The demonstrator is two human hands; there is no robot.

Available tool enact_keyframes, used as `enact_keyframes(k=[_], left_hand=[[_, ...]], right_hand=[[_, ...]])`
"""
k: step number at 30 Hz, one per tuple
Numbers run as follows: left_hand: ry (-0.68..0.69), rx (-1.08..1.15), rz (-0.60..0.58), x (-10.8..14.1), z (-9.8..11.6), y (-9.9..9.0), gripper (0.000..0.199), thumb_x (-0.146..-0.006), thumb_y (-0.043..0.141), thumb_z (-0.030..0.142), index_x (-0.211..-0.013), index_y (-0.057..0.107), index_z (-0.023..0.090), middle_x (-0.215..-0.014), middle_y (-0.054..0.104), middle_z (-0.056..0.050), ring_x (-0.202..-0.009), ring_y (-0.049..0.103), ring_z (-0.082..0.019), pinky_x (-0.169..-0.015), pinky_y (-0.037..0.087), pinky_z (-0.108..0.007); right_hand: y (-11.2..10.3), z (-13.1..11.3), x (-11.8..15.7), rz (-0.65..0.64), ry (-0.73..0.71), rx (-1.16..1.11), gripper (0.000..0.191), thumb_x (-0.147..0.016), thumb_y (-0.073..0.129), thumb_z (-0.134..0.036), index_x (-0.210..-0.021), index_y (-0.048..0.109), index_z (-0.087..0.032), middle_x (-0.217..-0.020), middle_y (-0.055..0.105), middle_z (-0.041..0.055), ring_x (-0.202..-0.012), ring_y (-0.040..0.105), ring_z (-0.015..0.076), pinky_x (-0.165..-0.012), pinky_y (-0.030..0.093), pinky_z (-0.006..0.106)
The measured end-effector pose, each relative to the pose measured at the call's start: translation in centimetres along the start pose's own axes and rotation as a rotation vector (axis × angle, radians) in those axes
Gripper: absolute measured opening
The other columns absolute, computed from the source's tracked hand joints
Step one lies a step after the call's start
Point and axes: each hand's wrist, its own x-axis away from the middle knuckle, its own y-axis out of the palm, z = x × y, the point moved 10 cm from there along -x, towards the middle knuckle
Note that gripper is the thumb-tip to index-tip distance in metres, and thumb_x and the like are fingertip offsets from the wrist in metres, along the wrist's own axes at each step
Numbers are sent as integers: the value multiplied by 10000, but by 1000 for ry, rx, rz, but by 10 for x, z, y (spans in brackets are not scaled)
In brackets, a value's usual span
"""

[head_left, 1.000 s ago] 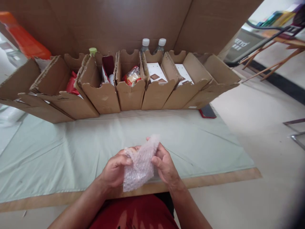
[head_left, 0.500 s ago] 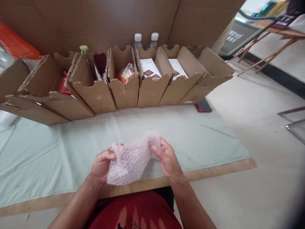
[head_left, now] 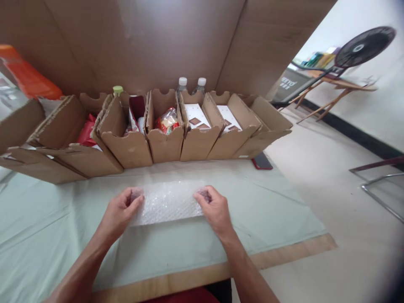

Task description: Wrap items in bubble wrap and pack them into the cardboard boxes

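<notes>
Pale green cloth (head_left: 189, 252) covers the tabletop (head_left: 170, 285); a clear, rectangular plastic bubble-wrap sheet (head_left: 170, 203) stretches between left hand (head_left: 118, 210) and right hand (head_left: 217, 207), each pinched firmly on one end

Table: brown, with a bare strip (head_left: 293, 251) showing along the near edge.
Cloth: pale green (head_left: 274, 219), spread over the rest of the visible top, creased, most plainly toward the left.
Boxes: seven open cardboard boxes (head_left: 166, 146) stand on the cloth in a row across the far part, fanning outward at both ends.
Phone: dark, red-edged, phone-like slab (head_left: 262, 161), flat beside the row's right end.
</notes>
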Motion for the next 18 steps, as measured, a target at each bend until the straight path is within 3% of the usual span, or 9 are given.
enact_keyframes(k=[3,6,9,11,13,15,16,18], left_hand=[[5,-335,9,-2,-18,4,415,-857,554,418,-1200,648,203,-759,695,-1,-658,620,-200,-622,433,-288],[74,-492,137,2,-21,-11,474,-935,493,459,-1330,571,209,-916,715,-27,-682,653,-200,-609,468,-298],[294,-486,238,13,5,-15,439,-960,501,496,-1282,609,218,-1065,709,-80,-827,707,-236,-672,557,-332],[515,-435,196,26,32,4,362,-964,539,445,-1249,645,248,-1143,711,-92,-990,713,-262,-802,595,-362],[673,-395,79,38,51,35,298,-958,572,360,-1226,671,274,-1182,720,-88,-1074,702,-267,-892,599,-382],[730,-385,-28,45,58,64,271,-944,592,288,-1196,691,272,-1152,740,-85,-1042,712,-265,-876,614,-386],[736,-383,-56,46,58,73,257,-939,594,262,-1173,699,263,-1123,749,-86,-1009,719,-264,-850,623,-386],[740,-371,-68,46,55,83,239,-935,595,238,-1146,705,247,-1074,760,-89,-953,727,-261,-811,632,-384]], right_hand=[[-6,10,-4,68,-44,118,217,-785,714,-423,-900,686,-241,-812,709,58,-788,640,261,-770,476,393],[-51,3,-8,206,-186,316,327,-842,688,-443,-1071,691,-209,-1011,737,123,-876,672,297,-849,480,469],[-119,-33,-20,332,-368,431,241,-941,612,-398,-1080,692,-218,-1051,736,106,-804,673,248,-816,517,441],[-160,-66,-40,371,-430,442,192,-962,596,-356,-1065,702,-233,-1027,744,82,-815,675,231,-781,539,391],[-184,-104,-70,379,-477,495,166,-956,599,-318,-1034,722,-239,-1019,757,70,-864,690,230,-812,542,375],[-183,-137,-108,305,-517,591,173,-946,588,-261,-1007,743,-216,-1037,767,70,-949,701,237,-864,527,367],[-173,-146,-131,209,-499,669,175,-938,584,-227,-969,755,-205,-1041,773,65,-971,704,236,-872,516,357],[-150,-147,-173,4,-401,809,130,-882,644,-192,-832,764,-198,-923,784,30,-849,715,207,-764,507,299]])
